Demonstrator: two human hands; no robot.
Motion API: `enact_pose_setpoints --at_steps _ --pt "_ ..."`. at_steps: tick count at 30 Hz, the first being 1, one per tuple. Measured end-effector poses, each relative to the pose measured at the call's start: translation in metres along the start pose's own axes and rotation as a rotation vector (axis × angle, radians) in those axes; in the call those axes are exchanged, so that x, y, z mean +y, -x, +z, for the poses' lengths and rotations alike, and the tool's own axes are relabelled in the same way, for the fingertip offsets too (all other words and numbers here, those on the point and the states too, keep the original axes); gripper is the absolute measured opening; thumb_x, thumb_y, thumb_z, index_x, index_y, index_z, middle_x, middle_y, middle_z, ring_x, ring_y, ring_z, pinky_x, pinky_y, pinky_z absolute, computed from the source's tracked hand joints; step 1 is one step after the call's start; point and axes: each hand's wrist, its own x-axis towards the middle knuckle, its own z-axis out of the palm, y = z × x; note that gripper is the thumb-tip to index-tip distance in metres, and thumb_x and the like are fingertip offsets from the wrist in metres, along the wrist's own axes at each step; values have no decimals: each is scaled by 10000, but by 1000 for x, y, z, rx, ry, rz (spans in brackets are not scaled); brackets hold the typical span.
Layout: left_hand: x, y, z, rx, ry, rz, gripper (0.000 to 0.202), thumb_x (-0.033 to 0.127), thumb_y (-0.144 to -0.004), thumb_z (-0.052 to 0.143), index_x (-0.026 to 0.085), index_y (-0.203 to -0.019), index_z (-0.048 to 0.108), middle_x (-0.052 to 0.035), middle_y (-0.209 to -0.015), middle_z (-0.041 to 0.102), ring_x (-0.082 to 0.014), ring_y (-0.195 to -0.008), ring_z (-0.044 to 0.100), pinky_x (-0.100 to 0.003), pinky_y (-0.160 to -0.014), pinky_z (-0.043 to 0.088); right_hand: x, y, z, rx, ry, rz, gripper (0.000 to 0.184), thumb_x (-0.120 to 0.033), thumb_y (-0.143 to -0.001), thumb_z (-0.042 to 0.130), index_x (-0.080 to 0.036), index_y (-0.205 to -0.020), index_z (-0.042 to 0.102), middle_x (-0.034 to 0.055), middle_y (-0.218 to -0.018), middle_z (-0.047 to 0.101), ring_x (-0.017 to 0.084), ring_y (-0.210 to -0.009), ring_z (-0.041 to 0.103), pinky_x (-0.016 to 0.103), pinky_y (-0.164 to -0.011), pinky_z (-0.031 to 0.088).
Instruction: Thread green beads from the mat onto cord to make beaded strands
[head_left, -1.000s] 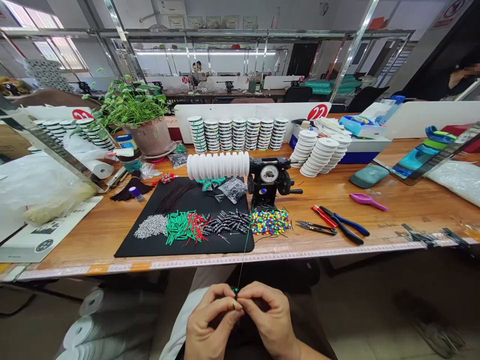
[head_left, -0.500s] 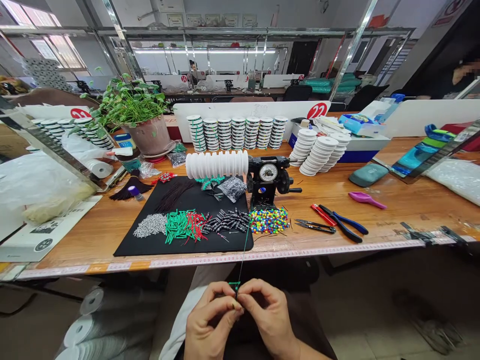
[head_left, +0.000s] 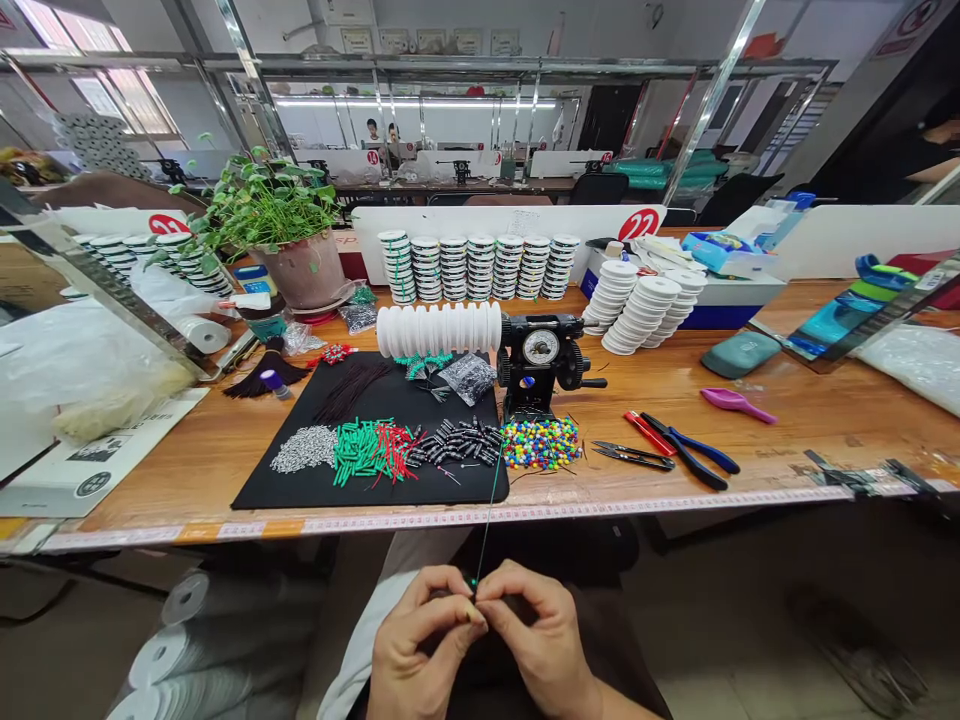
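My left hand (head_left: 420, 640) and my right hand (head_left: 531, 635) meet low in the view, above my lap. Their fingertips pinch a thin green line (head_left: 487, 530), which rises from them towards the table edge. A tiny green bead (head_left: 474, 583) sits on the line just above my fingers. Whatever lies between my fingertips is mostly hidden. Beyond the hands, a black mat (head_left: 450, 492) carries sorted piles of silver, green, red and black pieces, and coloured beads (head_left: 540, 443) lie beside it.
A hand-cranked winder with a dial (head_left: 540, 350) holds a row of white spools (head_left: 439, 331). Stacked spools (head_left: 641, 315) and a potted plant (head_left: 289, 270) stand behind. Pliers (head_left: 690, 450) and scissors (head_left: 634, 456) lie on the wooden table (head_left: 810, 420), whose front edge carries a measuring tape (head_left: 450, 522).
My hands stay close together on the line. The green piece by my fingertips looks smaller than half a second ago, and the whole view has shifted slightly.
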Motion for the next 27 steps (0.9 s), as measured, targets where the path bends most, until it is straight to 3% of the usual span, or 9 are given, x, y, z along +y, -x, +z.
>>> enact_pose_setpoints --at_steps 10,18,27 --pt "-6 1 2 22 10 -14 85 258 -850 744 234 -781 788 -48 -881 637 -163 -749 650 -209 -662 544 3 -1 3 58 -43 16 62 -222 -880 748 -228 -820 764 12 -752 721 165 -679 658 217 -651 507" --pt "0 -1 1 -4 38 -25 99 268 -840 753 238 -755 796 -43 -840 631 -164 -739 644 -206 -650 540 3 2 4 31 -117 163 165 -324 -872 758 -202 -762 738 17 -728 692 164 -677 623 219 -652 500" --pt "-1 1 3 3 32 -101 139 315 -837 754 220 -745 798 -71 -937 644 -188 -824 660 -215 -703 552 3 2 6 115 -140 215 181 -390 -813 818 -214 -783 787 34 -733 746 176 -662 679 209 -629 542"
